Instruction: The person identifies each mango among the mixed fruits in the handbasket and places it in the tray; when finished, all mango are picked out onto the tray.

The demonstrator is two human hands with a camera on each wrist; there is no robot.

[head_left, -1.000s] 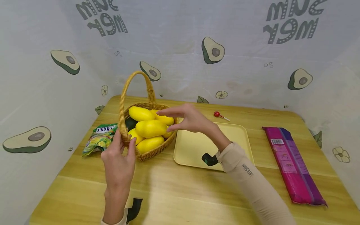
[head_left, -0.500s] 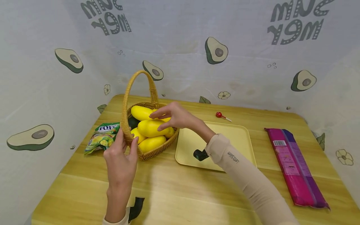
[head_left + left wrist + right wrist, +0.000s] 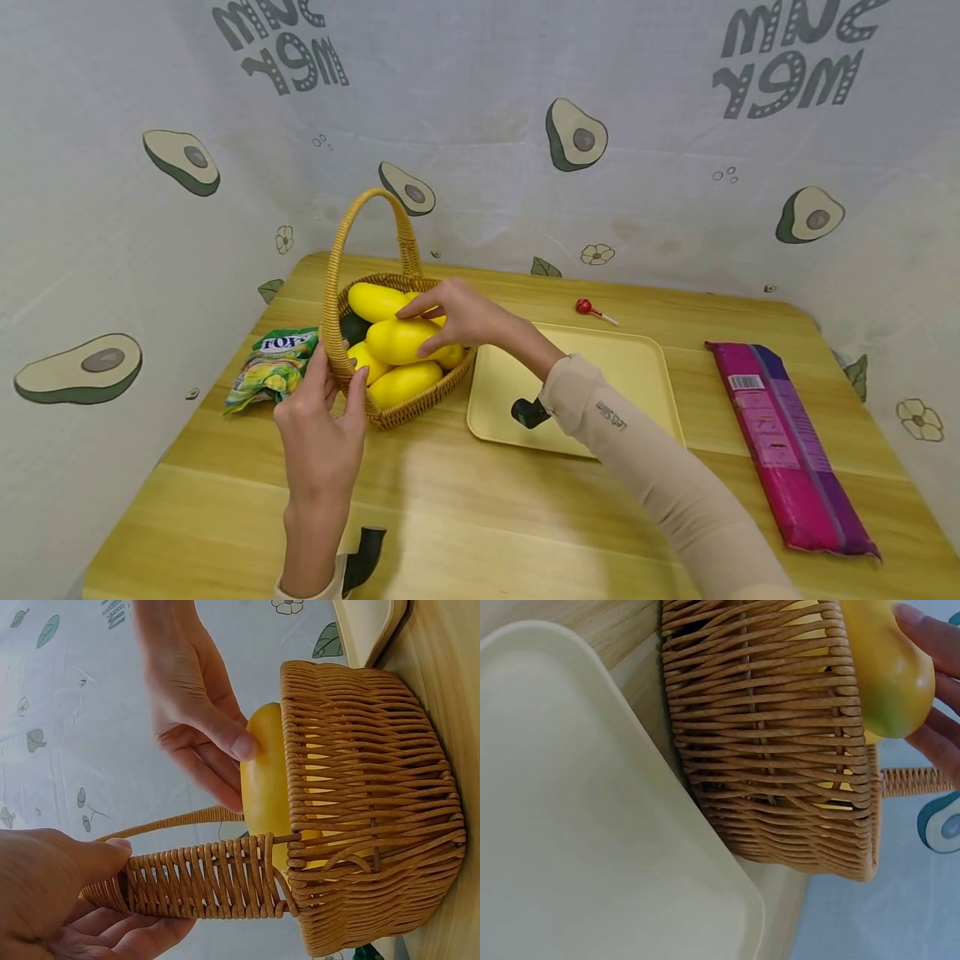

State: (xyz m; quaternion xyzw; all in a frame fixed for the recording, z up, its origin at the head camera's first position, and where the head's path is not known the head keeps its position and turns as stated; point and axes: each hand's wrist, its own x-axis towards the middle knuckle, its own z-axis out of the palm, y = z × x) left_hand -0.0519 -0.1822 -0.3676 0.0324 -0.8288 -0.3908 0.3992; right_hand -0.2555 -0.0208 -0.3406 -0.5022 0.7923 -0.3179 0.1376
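A wicker basket (image 3: 420,407) with a tall handle (image 3: 334,275) holds several yellow fruits and a dark green one (image 3: 354,327). My left hand (image 3: 321,433) grips the lower left part of the handle, thumb on one side and fingers on the other, as the left wrist view shows (image 3: 67,900). Over the basket, my right hand (image 3: 468,317) has its thumb and fingers round the top yellow fruit (image 3: 401,341). In the right wrist view that fruit (image 3: 892,675) rises above the rim, with fingertips on both its sides.
Right of the basket lies a cream tray (image 3: 577,375), under my right forearm. A red lollipop (image 3: 584,307) is behind the tray. A pink and purple packet (image 3: 780,442) lies at the right, and a green candy bag (image 3: 273,367) left of the basket.
My right hand has moved left from the basket's right edge onto the top yellow fruit and now holds it. My left hand keeps its grip on the handle.
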